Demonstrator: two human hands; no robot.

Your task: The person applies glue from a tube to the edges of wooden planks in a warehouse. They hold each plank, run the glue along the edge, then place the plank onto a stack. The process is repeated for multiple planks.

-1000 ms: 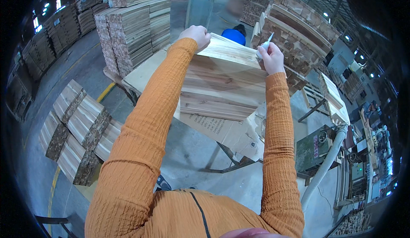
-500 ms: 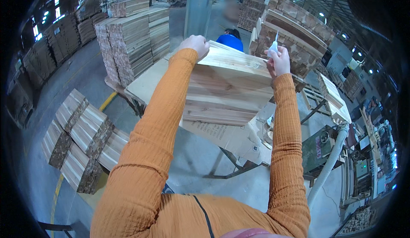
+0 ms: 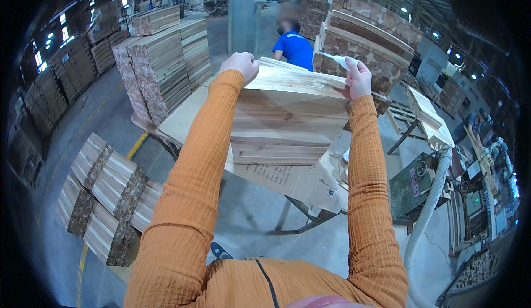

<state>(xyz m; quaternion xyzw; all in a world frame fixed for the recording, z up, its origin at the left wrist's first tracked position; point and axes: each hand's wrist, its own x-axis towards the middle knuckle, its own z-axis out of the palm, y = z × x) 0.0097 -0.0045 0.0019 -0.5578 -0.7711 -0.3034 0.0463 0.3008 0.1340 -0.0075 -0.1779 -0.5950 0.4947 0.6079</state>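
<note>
A: What's in the right hand [image 3: 359, 79]?

B: A small white bottle [image 3: 343, 61] with a thin nozzle — the fingers pinch it, and the nozzle points off to the left, just above the far side of the wooden boards [image 3: 290, 114].

A: And the left hand [image 3: 240, 66]?

B: At the far left corner of those boards, its fingers curled. The fingertips are hidden, so I can't tell whether they grip the wood.

A: Where are the boards?

B: In front of the person, between the orange sleeves [image 3: 204, 142], pale on top and browner on the near face. A sheet of printed cardboard [image 3: 326, 185] shows below their near edge, on the desk [image 3: 185, 113].

A: Anyone nearby?

B: A co-worker in a blue shirt [image 3: 298, 49], beyond the boards — partly hidden by them. Tall wood stacks [image 3: 157, 64] rise on both sides, lower bundles [image 3: 102, 189] sit at left, and a green machine [image 3: 410, 189] with a pale hose [image 3: 426, 217] stands at right
</note>
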